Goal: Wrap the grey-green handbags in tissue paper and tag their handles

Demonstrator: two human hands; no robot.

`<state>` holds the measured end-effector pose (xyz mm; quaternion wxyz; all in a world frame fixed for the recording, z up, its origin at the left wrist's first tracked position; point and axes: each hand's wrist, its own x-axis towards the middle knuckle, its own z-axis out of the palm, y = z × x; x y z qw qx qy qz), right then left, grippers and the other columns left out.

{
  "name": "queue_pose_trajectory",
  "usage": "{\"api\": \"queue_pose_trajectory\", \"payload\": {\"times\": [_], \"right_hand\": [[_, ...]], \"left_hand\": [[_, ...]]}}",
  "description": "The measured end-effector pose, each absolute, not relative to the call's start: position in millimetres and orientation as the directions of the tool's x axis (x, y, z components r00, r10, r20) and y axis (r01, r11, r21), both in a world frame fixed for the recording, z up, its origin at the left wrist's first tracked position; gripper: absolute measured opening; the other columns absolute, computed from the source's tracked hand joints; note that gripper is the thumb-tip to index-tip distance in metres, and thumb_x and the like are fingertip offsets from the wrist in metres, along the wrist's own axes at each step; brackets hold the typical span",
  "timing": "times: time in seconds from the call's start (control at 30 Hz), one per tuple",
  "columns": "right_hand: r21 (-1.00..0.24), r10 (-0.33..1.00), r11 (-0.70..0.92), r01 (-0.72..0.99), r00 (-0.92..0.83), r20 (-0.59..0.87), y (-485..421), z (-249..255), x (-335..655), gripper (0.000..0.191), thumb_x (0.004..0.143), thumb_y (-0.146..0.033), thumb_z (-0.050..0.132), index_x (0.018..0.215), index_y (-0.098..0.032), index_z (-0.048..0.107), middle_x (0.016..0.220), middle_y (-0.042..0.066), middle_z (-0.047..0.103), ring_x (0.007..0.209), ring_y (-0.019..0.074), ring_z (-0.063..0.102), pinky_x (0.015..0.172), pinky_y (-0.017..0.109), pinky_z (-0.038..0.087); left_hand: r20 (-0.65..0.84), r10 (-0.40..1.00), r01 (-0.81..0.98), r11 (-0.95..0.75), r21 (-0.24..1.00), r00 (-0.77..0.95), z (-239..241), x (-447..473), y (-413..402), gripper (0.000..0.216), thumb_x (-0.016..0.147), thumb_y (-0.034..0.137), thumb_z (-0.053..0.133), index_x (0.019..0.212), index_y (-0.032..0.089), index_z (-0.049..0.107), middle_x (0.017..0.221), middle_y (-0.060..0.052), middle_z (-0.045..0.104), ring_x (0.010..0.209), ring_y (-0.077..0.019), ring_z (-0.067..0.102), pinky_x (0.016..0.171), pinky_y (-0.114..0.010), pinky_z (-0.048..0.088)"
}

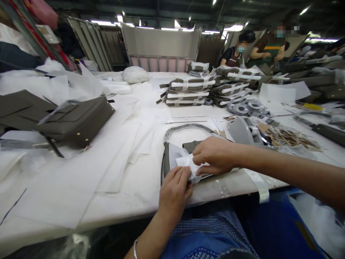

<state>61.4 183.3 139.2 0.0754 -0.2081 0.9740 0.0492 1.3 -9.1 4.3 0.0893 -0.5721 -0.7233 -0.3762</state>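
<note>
A dark olive handbag (166, 158) lies at the table's front edge, its wrapped handle (185, 126) arching away from me. White tissue paper (183, 160) covers part of the bag. My left hand (176, 183) is closed on the near edge of the paper, fingers together and the thumb side partly hidden. Just to its right, my right hand (212, 156) reaches over the bag with curled fingers pressed on the same paper. The two hands nearly meet. Much of the bag's right side is hidden under my right hand and forearm.
Wrapped bags (188, 91) are stacked at the back. A grey tape dispenser (244, 131) and a heap of tags (291, 136) lie to the right. More olive bags (81, 120) rest at left beside paper sheets (118, 165). A blue bin (272, 223) stands below the edge. Two people are beyond the table.
</note>
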Motion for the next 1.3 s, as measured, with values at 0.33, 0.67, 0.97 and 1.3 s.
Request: {"api": "queue_pose_trajectory", "payload": {"times": [0.33,0.67,0.97,1.3], "right_hand": [[0.148,-0.334,0.882,-0.448,-0.813,-0.476,166,127,9,0.022,0.082,-0.043,0.07,0.074,-0.023,0.075,0.071,0.003,0.073,0.059,0.0149,0.061,0.051,0.026,0.028],[0.137,-0.316,0.876,-0.463,-0.765,-0.562,168,126,-10,0.011,0.077,-0.015,0.071,0.077,-0.023,0.078,0.067,0.003,0.072,0.06,0.0156,0.061,0.052,0.025,0.031],[0.061,-0.31,0.911,-0.407,-0.777,-0.548,163,117,-35,0.011,0.065,-0.019,0.082,0.058,-0.019,0.073,0.049,-0.001,0.061,0.056,0.0149,0.055,0.06,0.027,0.036],[0.025,-0.344,0.905,-0.424,-0.766,-0.542,197,107,-54,0.027,0.077,-0.05,0.074,0.08,-0.024,0.08,0.062,0.001,0.069,0.05,0.0126,0.045,0.051,0.028,0.023]], "left_hand": [[0.557,0.751,0.882,0.071,0.466,-0.355,2,2,-10,0.04,0.084,0.007,0.056,0.123,0.017,0.054,0.112,-0.007,0.07,0.109,-0.0235,0.062,0.099,-0.039,0.052],[0.613,0.732,0.927,0.068,0.368,-0.297,-4,1,-10,0.039,0.087,0.009,0.054,0.125,0.013,0.056,0.118,-0.008,0.069,0.11,-0.0229,0.061,0.102,-0.038,0.051],[0.625,0.726,0.941,0.094,0.324,-0.287,-5,4,-12,0.032,0.09,0.014,0.059,0.121,0.022,0.063,0.123,-0.005,0.068,0.108,-0.0241,0.062,0.097,-0.04,0.055],[0.69,0.68,0.963,0.089,0.256,-0.246,-10,3,-7,0.025,0.093,0.015,0.052,0.114,0.02,0.065,0.13,0.001,0.066,0.107,-0.0228,0.064,0.09,-0.038,0.059]]}}
